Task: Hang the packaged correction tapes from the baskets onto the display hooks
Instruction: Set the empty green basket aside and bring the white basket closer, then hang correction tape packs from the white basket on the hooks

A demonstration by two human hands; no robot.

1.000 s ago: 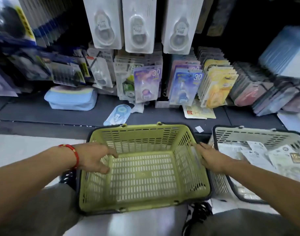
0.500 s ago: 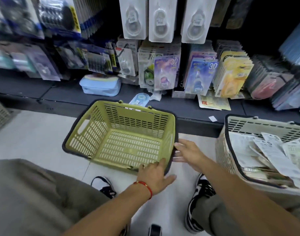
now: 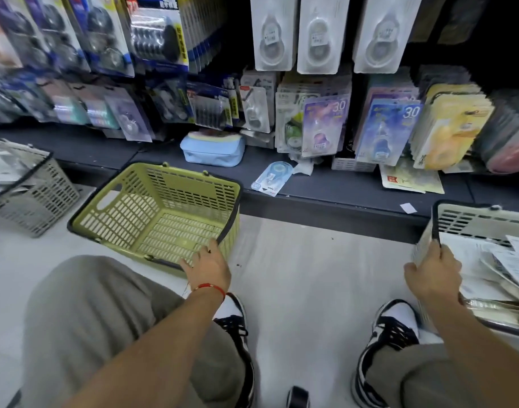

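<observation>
Green basket [image 3: 152, 213] shoved left, empty, left hand [image 3: 208, 267] flat on rim, right hand [image 3: 432, 275] gripping white basket [image 3: 473, 222].

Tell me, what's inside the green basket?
Nothing shows inside the green basket; you can see its slotted bottom. The left hand rests on its near rim and hides a small corner, so that bit cannot be checked.
</observation>
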